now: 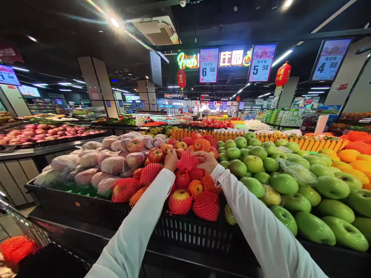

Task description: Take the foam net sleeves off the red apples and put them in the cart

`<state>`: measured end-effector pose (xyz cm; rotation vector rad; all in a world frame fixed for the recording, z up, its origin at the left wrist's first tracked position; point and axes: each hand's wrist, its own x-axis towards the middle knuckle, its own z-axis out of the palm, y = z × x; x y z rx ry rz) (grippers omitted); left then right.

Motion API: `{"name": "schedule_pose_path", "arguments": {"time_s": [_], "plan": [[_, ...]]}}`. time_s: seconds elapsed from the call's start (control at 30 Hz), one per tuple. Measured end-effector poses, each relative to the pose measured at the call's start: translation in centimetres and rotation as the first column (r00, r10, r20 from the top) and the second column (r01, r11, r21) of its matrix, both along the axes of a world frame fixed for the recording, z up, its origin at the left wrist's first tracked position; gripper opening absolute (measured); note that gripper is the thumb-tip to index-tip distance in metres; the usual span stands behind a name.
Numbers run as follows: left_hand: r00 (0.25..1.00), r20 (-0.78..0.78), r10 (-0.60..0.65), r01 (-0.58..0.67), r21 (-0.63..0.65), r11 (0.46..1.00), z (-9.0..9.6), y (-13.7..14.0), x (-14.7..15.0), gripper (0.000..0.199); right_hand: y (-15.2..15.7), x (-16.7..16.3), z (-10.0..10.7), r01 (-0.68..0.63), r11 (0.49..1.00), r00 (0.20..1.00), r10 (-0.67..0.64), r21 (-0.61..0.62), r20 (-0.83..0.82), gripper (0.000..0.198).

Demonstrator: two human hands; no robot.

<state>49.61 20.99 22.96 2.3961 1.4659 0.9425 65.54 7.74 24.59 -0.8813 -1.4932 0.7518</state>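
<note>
Over the middle of the apple display, my right hand (pixel 206 161) pinches a red foam fruit net (pixel 188 161) from its right side. My left hand (pixel 171 160) is closed just left of that net; what lies in its fingers is hidden. Below the hands are several red apples in foam nets, among them a netted apple (pixel 180 201) at the front and a red-netted fruit (pixel 206 206) beside it. A bare red apple (pixel 155 155) rests left of my left hand.
A black crate (pixel 191 233) holds the fruit. Wrapped pale fruit (pixel 113 164) is piled left, green apples (pixel 285 181) right, with oranges (pixel 349 156) beyond. Behind runs a yellow picket divider (pixel 226 136). Price screens (pixel 209 65) hang overhead. More red netting (pixel 17 249) lies at lower left.
</note>
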Motion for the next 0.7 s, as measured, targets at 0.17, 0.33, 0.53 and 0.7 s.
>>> {"name": "schedule_pose_path", "arguments": {"time_s": [0.17, 0.33, 0.53, 0.7], "plan": [[0.988, 0.123, 0.095, -0.088, -0.061, 0.994, 0.9, -1.1, -0.5, 0.072, -0.4, -0.7, -0.1, -0.115, 0.99, 0.987, 0.123, -0.081, 0.107, 0.029], [0.857, 0.49, 0.156, -0.09, -0.157, 0.983, 1.6, -1.3, -0.3, 0.061, -0.5, -1.3, -0.5, -0.053, 0.986, 0.986, 0.077, -0.16, 0.15, 0.045], [0.305, 0.952, 0.033, 0.537, -0.201, 0.82, 2.1, -2.0, 0.7, 0.042, -0.3, -0.7, -0.4, 0.038, 0.99, 0.992, -0.022, -0.133, 0.123, 0.039], [0.275, 0.959, -0.064, 0.821, -0.2, 0.535, 1.7, -2.8, 0.7, 0.064, -0.2, -0.5, -0.1, 0.081, 0.997, 0.986, -0.081, 0.003, 0.148, 0.025]]}}
